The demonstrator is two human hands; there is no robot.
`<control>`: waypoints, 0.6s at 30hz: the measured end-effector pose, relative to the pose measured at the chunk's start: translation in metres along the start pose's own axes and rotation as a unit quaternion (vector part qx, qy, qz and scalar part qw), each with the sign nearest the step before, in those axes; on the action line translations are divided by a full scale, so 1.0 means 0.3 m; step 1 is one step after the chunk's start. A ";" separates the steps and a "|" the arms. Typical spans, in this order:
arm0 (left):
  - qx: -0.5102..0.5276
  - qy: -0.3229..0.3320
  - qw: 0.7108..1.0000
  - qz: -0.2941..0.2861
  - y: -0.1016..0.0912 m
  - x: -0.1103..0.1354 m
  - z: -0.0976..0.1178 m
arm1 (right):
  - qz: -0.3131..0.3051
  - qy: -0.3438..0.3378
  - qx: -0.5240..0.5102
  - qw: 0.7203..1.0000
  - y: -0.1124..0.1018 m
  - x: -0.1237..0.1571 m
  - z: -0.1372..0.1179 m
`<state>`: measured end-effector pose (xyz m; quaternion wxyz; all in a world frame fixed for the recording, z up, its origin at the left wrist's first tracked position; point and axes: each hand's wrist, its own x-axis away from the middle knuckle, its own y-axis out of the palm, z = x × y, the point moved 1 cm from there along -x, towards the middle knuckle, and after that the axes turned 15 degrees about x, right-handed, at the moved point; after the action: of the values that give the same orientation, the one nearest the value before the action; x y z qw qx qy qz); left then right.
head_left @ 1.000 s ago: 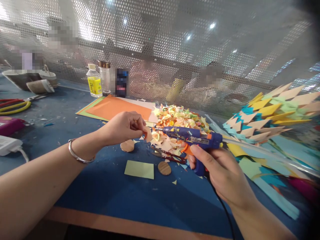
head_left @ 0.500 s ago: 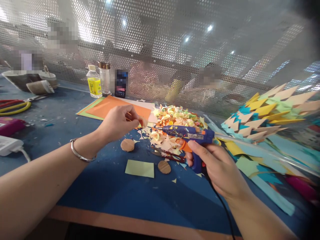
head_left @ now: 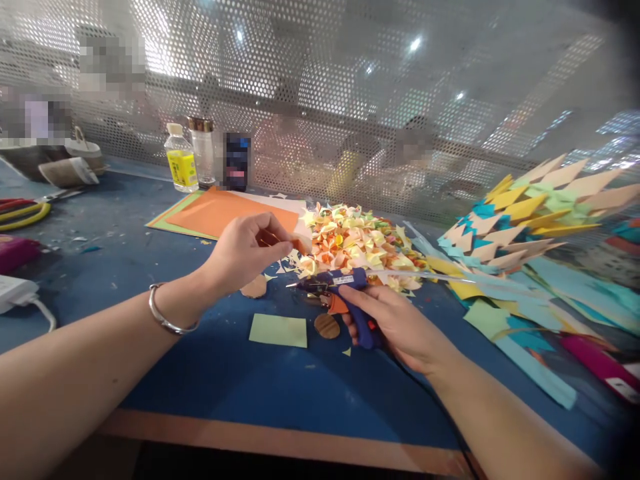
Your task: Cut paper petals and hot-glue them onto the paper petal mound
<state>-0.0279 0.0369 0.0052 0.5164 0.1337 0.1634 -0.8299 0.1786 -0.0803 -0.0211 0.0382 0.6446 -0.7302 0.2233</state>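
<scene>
My right hand (head_left: 400,323) is wrapped round a blue hot glue gun (head_left: 343,279), its fingers by the orange trigger and its nozzle pointing left. A clear glue stick (head_left: 425,274) runs out of the gun's back. My left hand (head_left: 245,250) pinches a small peach-orange paper piece (head_left: 302,244) above the table, up and left of the nozzle. Below the hands lie a pale green paper rectangle (head_left: 278,331) and a round cardboard disc (head_left: 327,326). Another disc (head_left: 254,287) is partly covered near my left wrist. Behind the gun spreads a heap of cut paper petals (head_left: 357,243).
Orange and green paper sheets (head_left: 235,212) lie behind my left hand. A yellow-labelled bottle (head_left: 181,163), a glass jar (head_left: 203,153) and a phone (head_left: 237,161) stand against the perforated screen. A spiky layered paper piece (head_left: 520,220) is at right, scissors (head_left: 25,213) at left.
The glue gun in my right hand has moved left and slightly down, its nozzle closer to my left hand. My left hand has shifted slightly right, still pinching the paper piece.
</scene>
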 end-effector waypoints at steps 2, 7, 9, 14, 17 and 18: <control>-0.001 -0.003 1.000 -0.012 0.009 0.007 0.002 | -0.007 -0.003 0.001 1.000 0.003 -0.001 -0.001; 0.002 -0.006 1.000 -0.023 0.020 0.014 0.011 | 0.000 -0.023 0.040 0.999 0.000 -0.004 0.003; 0.008 -0.008 0.999 -0.031 0.023 0.015 0.013 | 0.011 -0.032 0.074 0.997 -0.008 -0.010 0.011; 0.017 -0.010 0.999 -0.047 0.027 0.020 0.019 | 0.084 -0.122 0.279 0.949 -0.041 -0.020 0.022; 0.026 -0.014 0.998 -0.058 0.030 0.025 0.023 | 0.130 -0.156 0.371 0.906 -0.051 -0.010 0.010; 0.026 -0.018 0.997 -0.064 0.031 0.026 0.023 | 0.156 -0.174 0.387 0.892 -0.050 -0.005 0.004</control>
<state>-0.0232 0.0238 0.0072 0.4614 0.1207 0.1409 -0.8676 0.1935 -0.0804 -0.0184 -0.3771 0.5150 -0.6719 0.3758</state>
